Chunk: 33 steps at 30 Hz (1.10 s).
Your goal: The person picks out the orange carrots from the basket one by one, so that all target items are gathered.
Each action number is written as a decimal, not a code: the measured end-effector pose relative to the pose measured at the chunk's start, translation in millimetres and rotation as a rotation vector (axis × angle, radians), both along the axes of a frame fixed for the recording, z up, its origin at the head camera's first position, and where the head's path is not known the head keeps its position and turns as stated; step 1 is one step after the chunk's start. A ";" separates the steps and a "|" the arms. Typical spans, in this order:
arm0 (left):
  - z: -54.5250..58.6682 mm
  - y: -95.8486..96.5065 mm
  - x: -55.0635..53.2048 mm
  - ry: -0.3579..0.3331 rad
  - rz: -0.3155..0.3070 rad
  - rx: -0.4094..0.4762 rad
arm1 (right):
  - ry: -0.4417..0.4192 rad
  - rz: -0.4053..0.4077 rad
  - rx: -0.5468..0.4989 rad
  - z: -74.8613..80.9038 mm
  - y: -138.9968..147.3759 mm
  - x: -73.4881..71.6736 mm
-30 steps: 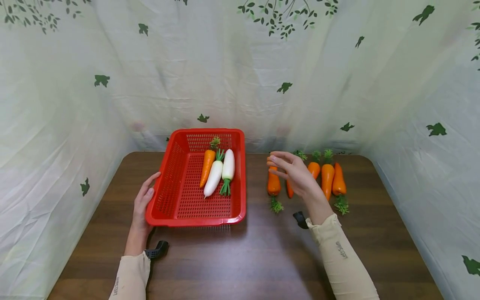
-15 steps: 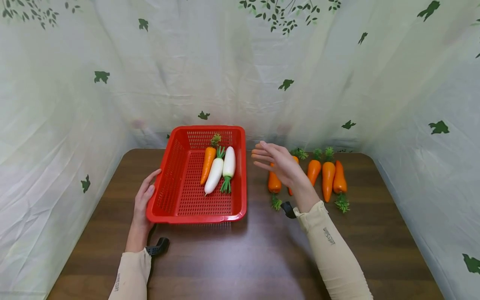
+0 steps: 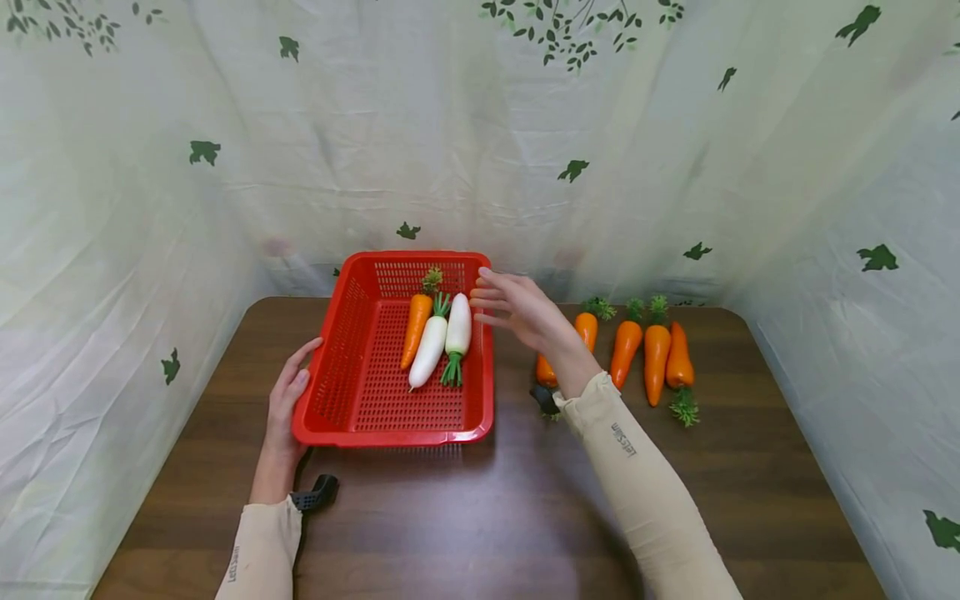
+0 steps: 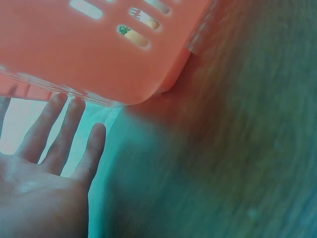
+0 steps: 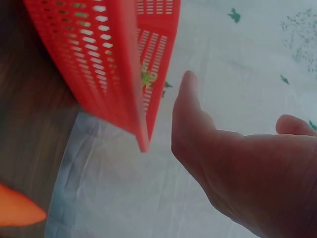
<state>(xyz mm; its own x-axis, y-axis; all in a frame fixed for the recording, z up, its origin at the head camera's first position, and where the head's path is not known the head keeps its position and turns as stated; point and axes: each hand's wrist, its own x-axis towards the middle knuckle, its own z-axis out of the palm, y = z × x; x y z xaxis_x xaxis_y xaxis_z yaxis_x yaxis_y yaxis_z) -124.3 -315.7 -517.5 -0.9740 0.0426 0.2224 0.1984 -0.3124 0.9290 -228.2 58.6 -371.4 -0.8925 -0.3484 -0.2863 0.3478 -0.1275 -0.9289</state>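
A red plastic basket (image 3: 390, 438) stands on the table in the head view. Inside lie one carrot (image 3: 416, 329), a white radish (image 3: 429, 350) with its leaves away from me, and another white radish (image 3: 458, 323) with its leaves toward me. My left hand (image 3: 287, 396) touches the basket's left side with extended fingers, their tips at the rim in the left wrist view. Fingers straight and holding nothing, my right hand (image 3: 525, 315) hovers by the basket's right rim; the right wrist view shows a gap between hand and basket (image 5: 121, 64).
Several carrots (image 3: 626, 350) lie in a row on the brown table (image 3: 450, 525), right of the basket. My right forearm partly hides the leftmost ones. A pale curtain (image 3: 480, 150) with leaf prints hangs behind the table and along both sides.
My right hand has moved left from above the carrots to the basket's right rim, its fingers straight. The left hand and the basket's contents have stayed as they were.
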 end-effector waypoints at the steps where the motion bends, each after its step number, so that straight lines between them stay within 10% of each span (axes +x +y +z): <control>1: -0.1 -0.1 0.2 -0.002 0.001 -0.004 | -0.012 -0.002 0.005 1.1 -3.5 -1.2; 33: -1.4 -0.8 -1.0 0.031 -0.029 0.024 | -0.343 0.053 -0.093 -6.9 -65.2 -42.3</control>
<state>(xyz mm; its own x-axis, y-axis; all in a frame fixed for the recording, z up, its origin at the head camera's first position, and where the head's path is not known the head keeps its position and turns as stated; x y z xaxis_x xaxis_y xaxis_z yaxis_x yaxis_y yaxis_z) -125.3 -316.5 -518.9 -0.9652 0.0655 0.2533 0.2170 -0.3402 0.9150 -270.6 -6.5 -378.2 -0.7298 -0.4305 -0.5311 0.6458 -0.1792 -0.7421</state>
